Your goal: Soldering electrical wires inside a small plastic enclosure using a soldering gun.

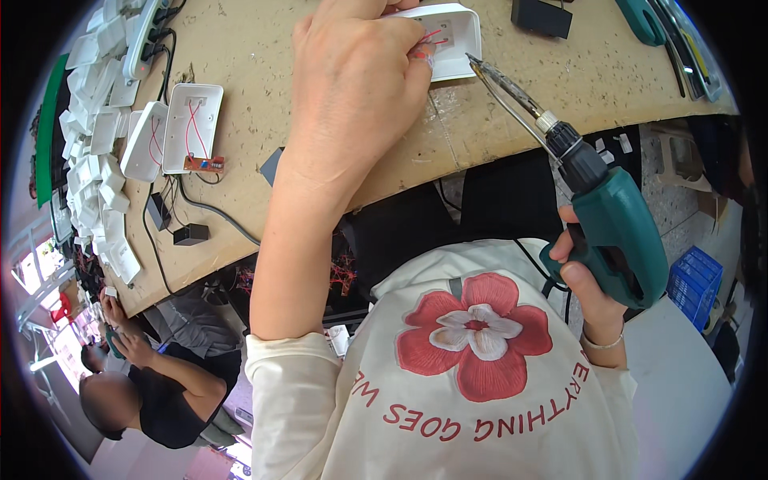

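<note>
My left hand (352, 88) is over a white plastic case (468, 44) at the top of the table. Thumb and fingers are pinched at thin red wires (436, 37) by the case's open inside; the exact grip is partly hidden by the hand. In my right hand (588, 292) is a green soldering gun (620, 232), its handle wrapped by the fingers. The gun points up and left, and its metal tip is close to the right edge of the case, apart from my left fingers.
Left on the table are an open white case (206, 120) with red wires, a small circuit board (205, 164), black blocks (190, 234) and piled white cases (92, 172). A power strip (142, 40) trails cables. A black box (542, 18) is top right. Another person (172, 408) works lower left.
</note>
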Demonstrator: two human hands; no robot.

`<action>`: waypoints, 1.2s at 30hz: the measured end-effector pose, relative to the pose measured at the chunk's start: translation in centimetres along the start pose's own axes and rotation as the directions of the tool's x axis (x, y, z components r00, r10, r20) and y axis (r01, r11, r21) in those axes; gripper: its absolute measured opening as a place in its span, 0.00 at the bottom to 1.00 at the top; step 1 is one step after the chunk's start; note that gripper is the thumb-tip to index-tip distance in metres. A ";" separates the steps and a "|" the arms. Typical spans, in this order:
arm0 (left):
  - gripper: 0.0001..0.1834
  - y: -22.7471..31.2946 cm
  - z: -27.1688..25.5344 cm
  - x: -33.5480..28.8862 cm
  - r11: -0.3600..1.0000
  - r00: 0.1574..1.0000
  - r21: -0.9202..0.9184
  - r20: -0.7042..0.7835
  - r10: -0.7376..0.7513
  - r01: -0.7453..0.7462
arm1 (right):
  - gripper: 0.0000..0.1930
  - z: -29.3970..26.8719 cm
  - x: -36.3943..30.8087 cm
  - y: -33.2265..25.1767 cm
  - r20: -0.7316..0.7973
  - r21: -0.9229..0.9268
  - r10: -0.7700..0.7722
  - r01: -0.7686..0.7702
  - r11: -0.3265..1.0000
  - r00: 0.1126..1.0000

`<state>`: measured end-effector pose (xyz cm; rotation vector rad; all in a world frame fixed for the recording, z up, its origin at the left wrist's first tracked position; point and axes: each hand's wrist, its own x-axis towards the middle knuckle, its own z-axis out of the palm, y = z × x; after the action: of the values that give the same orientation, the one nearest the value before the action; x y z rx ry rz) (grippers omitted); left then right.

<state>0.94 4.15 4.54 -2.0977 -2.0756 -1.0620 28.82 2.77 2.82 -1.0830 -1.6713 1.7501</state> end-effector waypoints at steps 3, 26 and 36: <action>0.03 0.3 -0.1 0.1 0.999 0.999 -0.004 0.018 -0.034 0.034 | 0.27 0.0 0.2 -0.1 0.008 -0.015 -0.021 0.021 1.000 1.000; 0.04 1.3 1.4 -1.1 0.971 0.988 0.229 -0.152 -0.030 0.064 | 0.27 0.0 0.6 -0.7 0.047 -0.080 -0.043 0.046 0.996 0.998; 0.06 1.5 0.9 -1.8 0.992 0.979 0.096 -0.195 -0.064 0.084 | 0.29 0.4 0.6 -1.0 -0.027 -0.035 -0.033 0.032 0.999 0.999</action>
<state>2.88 2.80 3.76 -1.8063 -2.0825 -1.0903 28.00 3.17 3.64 -1.0845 -1.6984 1.6850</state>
